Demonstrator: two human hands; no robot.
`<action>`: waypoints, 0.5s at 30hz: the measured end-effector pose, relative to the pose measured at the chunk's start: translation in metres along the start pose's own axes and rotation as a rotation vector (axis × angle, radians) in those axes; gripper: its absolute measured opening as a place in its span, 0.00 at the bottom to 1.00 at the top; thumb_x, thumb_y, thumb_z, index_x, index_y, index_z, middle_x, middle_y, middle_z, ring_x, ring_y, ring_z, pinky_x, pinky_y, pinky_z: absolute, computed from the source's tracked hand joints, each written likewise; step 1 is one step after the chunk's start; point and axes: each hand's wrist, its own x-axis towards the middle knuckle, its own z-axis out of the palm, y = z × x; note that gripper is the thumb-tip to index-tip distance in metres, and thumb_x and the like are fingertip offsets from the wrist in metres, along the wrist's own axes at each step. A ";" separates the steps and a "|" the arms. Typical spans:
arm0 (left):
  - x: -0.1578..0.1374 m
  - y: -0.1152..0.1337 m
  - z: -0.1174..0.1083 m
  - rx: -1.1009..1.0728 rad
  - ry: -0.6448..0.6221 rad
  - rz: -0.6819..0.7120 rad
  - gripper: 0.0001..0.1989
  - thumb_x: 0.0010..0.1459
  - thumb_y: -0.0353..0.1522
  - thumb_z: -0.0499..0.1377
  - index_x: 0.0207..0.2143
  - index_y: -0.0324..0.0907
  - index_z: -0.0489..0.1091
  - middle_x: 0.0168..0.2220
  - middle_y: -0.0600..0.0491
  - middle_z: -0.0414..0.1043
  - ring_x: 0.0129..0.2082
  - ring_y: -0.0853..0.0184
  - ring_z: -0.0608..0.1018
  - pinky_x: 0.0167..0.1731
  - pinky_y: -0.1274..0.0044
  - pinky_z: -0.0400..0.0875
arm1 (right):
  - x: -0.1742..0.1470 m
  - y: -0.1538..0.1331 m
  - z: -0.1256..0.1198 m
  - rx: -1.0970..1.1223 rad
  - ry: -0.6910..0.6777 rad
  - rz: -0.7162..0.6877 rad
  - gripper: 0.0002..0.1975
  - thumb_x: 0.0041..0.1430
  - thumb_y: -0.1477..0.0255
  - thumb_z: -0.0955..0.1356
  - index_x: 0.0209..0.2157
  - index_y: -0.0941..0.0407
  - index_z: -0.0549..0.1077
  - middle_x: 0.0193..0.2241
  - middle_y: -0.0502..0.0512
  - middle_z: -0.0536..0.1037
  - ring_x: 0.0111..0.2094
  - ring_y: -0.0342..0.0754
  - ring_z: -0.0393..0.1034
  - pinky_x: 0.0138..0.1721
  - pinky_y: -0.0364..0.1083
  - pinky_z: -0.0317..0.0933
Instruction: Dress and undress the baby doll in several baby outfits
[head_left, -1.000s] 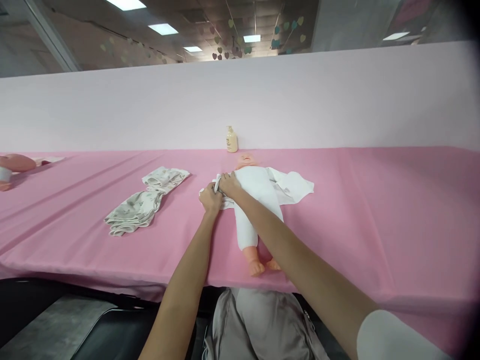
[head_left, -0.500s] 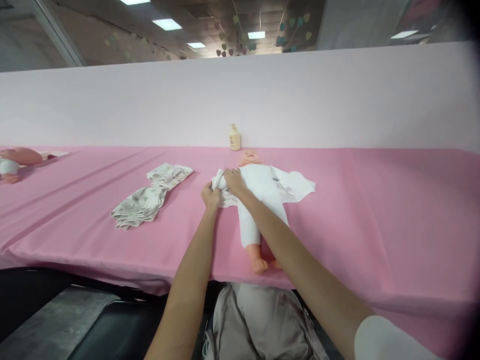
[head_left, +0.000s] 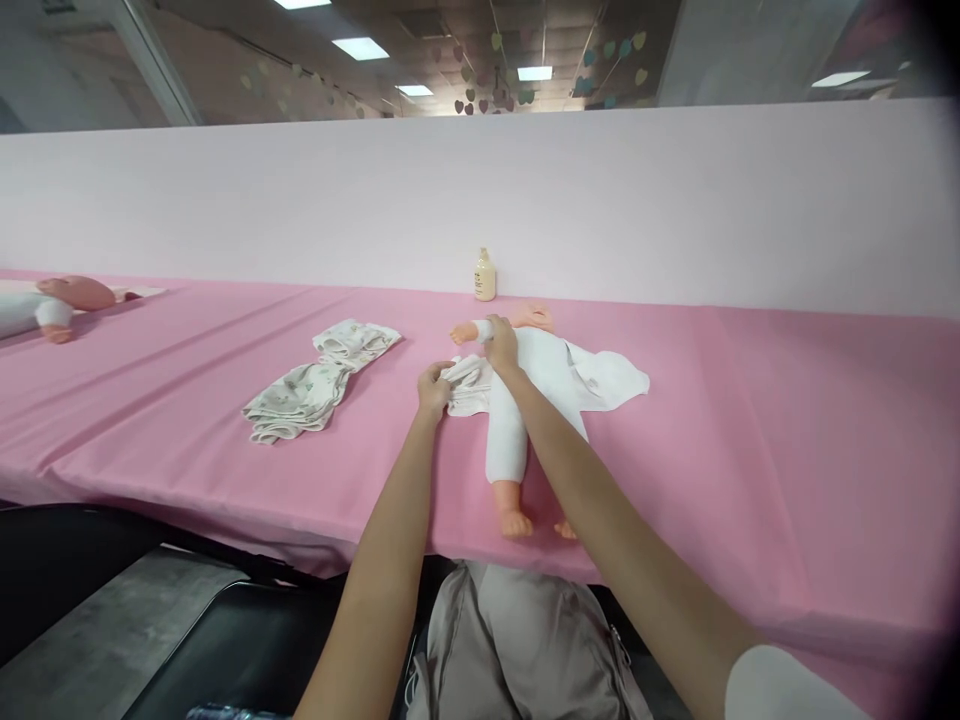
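Note:
A baby doll (head_left: 541, 355) with a white cloth body lies on its back, head toward the wall and feet toward me. Under it spreads a white baby shirt (head_left: 615, 378), with one sleeve laid out to the right. My left hand (head_left: 433, 388) pinches the bunched left sleeve of this shirt, beside the doll's hip. My right hand (head_left: 501, 345) is closed around the doll's upper arm near the shoulder. The doll's bare forearm and hand (head_left: 465, 333) stick out leftward past my fingers, out of the sleeve.
Folded patterned baby clothes (head_left: 315, 385) lie left on the pink-covered table (head_left: 712, 450). A cream pump bottle (head_left: 484, 277) stands against the white partition (head_left: 300, 210). Another doll (head_left: 75, 293) lies far left. A black chair (head_left: 225, 640) is below the table edge.
The doll's arm has come out of the sleeve and now points left. My right hand has shifted up to the doll's arm, while my left hand keeps the bunched sleeve lower down.

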 end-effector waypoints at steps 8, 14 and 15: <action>-0.035 0.028 0.034 0.552 0.081 0.477 0.27 0.51 0.23 0.53 0.56 0.33 0.63 0.53 0.36 0.65 0.56 0.49 0.64 0.56 0.60 0.55 | -0.003 -0.007 0.019 -0.224 -0.186 -0.185 0.17 0.63 0.78 0.58 0.52 0.59 0.66 0.49 0.62 0.71 0.50 0.52 0.64 0.56 0.51 0.51; -0.044 0.035 0.048 0.233 -0.054 0.526 0.30 0.53 0.28 0.56 0.59 0.37 0.54 0.56 0.37 0.60 0.56 0.52 0.64 0.55 0.63 0.60 | -0.003 -0.009 0.017 -0.279 -0.259 -0.145 0.13 0.65 0.75 0.58 0.44 0.58 0.72 0.47 0.60 0.74 0.51 0.51 0.65 0.62 0.55 0.40; -0.045 0.035 0.048 0.177 -0.057 0.505 0.29 0.53 0.27 0.56 0.58 0.37 0.55 0.56 0.38 0.60 0.57 0.52 0.64 0.56 0.63 0.59 | -0.004 -0.009 0.012 -0.292 -0.257 -0.127 0.13 0.65 0.74 0.59 0.44 0.59 0.72 0.47 0.61 0.74 0.51 0.53 0.64 0.62 0.56 0.39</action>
